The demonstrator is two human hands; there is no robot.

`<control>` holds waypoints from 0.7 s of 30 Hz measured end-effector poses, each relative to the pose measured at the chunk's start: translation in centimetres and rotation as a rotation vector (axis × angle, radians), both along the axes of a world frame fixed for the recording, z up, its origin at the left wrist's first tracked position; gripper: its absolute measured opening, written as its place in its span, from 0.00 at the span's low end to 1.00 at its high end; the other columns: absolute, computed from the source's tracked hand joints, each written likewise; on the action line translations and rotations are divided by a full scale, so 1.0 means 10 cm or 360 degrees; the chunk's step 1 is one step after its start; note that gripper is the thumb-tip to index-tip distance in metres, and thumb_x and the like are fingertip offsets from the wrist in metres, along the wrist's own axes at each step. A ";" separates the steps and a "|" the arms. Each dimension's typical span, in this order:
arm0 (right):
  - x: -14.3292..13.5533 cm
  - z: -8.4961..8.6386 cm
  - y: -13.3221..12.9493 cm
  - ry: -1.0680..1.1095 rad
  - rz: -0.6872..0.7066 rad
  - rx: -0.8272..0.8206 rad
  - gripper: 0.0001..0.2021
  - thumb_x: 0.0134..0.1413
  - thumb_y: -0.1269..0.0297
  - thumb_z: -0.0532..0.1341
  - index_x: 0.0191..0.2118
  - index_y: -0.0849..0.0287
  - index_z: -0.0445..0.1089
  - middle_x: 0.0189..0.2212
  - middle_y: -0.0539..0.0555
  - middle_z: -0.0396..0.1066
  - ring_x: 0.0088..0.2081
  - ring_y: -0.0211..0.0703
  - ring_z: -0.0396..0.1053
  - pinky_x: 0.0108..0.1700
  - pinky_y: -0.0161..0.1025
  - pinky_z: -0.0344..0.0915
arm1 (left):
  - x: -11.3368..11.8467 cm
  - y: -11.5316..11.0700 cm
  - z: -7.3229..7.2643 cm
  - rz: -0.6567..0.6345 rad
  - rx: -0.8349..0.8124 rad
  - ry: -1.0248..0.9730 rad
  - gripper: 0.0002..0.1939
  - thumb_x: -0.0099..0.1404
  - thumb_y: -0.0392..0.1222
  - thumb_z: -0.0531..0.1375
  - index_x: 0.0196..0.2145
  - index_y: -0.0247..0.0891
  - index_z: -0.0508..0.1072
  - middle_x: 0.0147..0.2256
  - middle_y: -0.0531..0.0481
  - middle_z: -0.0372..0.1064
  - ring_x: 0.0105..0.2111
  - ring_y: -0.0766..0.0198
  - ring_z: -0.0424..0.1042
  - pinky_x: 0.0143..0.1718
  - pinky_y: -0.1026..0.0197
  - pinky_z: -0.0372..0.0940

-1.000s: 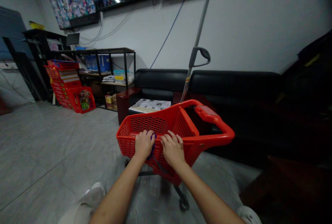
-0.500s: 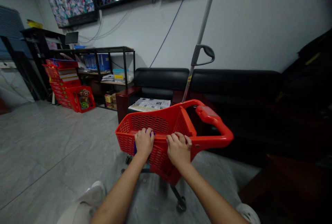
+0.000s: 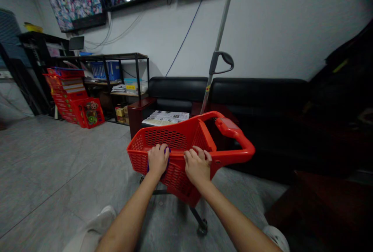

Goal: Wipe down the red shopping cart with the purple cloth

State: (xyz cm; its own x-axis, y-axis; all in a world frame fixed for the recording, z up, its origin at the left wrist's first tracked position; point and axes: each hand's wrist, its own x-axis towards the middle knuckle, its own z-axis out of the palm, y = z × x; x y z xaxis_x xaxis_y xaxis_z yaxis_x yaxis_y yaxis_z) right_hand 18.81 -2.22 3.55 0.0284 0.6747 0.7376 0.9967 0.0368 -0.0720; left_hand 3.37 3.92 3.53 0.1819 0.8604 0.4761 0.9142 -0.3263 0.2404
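A small red plastic shopping cart (image 3: 175, 174) stands in front of me, its handle end toward the right. My left hand (image 3: 158, 161) is closed on a purple cloth (image 3: 168, 151) against the cart's near rim; most of the cloth is hidden beneath the palm and fingers. Farther right along the same rim, my right hand (image 3: 198, 166) grips the edge with its fingers curled over the top. The basket has a perforated wall, and one caster (image 3: 202, 227) shows below it.
Behind the cart is a black sofa (image 3: 262, 92) with newspapers (image 3: 166, 117) on its seat. A grey pole with a handle (image 3: 215, 63) leans there. Red boxes (image 3: 65, 96) are stacked by a shelf (image 3: 128, 56) at left. A dark reddish object (image 3: 314, 197) sits at right.
The cart and the room appear slightly farther left in view. Both hands keep their places on the rim, the left with the purple cloth.
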 end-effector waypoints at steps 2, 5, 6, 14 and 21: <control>-0.02 -0.01 0.03 -0.0011 -0.0003 0.0031 0.10 0.64 0.67 0.54 0.37 0.53 0.73 0.38 0.51 0.76 0.56 0.45 0.61 0.60 0.47 0.37 | 0.16 -0.05 0.03 -0.0042 0.0020 -0.0031 0.16 0.74 0.48 0.46 0.49 0.44 0.70 0.43 0.47 0.70 0.44 0.58 0.68 0.45 0.57 0.58; -0.03 -0.01 0.04 -0.0041 -0.0002 0.0040 0.10 0.64 0.67 0.54 0.36 0.53 0.73 0.37 0.51 0.77 0.55 0.46 0.62 0.60 0.48 0.38 | 0.34 -0.10 0.06 -0.0112 0.0052 -0.0046 0.16 0.73 0.48 0.46 0.50 0.44 0.69 0.43 0.47 0.70 0.44 0.58 0.68 0.45 0.57 0.59; -0.03 0.00 0.04 -0.0059 0.0008 0.0032 0.10 0.64 0.67 0.54 0.37 0.53 0.73 0.38 0.51 0.77 0.55 0.46 0.62 0.61 0.48 0.39 | 0.36 -0.10 0.06 -0.0122 0.0053 -0.0042 0.16 0.73 0.48 0.47 0.50 0.44 0.69 0.42 0.47 0.70 0.44 0.58 0.68 0.44 0.58 0.59; 0.26 0.22 -0.18 -0.0077 -0.0099 0.0170 0.12 0.62 0.60 0.57 0.47 0.52 0.74 0.55 0.56 0.70 0.60 0.50 0.58 0.62 0.50 0.40 | 0.06 0.09 0.01 -0.0206 0.0061 0.0062 0.16 0.74 0.48 0.46 0.50 0.43 0.69 0.42 0.47 0.69 0.44 0.59 0.68 0.44 0.59 0.59; 0.30 0.22 -0.22 -0.0119 -0.0076 0.0266 0.10 0.64 0.62 0.55 0.42 0.52 0.74 0.39 0.51 0.76 0.53 0.47 0.62 0.60 0.49 0.40 | 0.05 0.10 0.04 -0.0075 0.0022 -0.0116 0.16 0.73 0.48 0.48 0.48 0.44 0.71 0.42 0.47 0.70 0.44 0.58 0.67 0.46 0.57 0.58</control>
State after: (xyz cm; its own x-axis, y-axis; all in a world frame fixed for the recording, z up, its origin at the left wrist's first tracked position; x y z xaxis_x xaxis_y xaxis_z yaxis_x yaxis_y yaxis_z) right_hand 21.78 -4.46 5.77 -0.0014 0.5420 0.8404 1.0000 -0.0056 0.0053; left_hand 3.89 4.95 3.97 0.1866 0.8447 0.5016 0.8780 -0.3725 0.3006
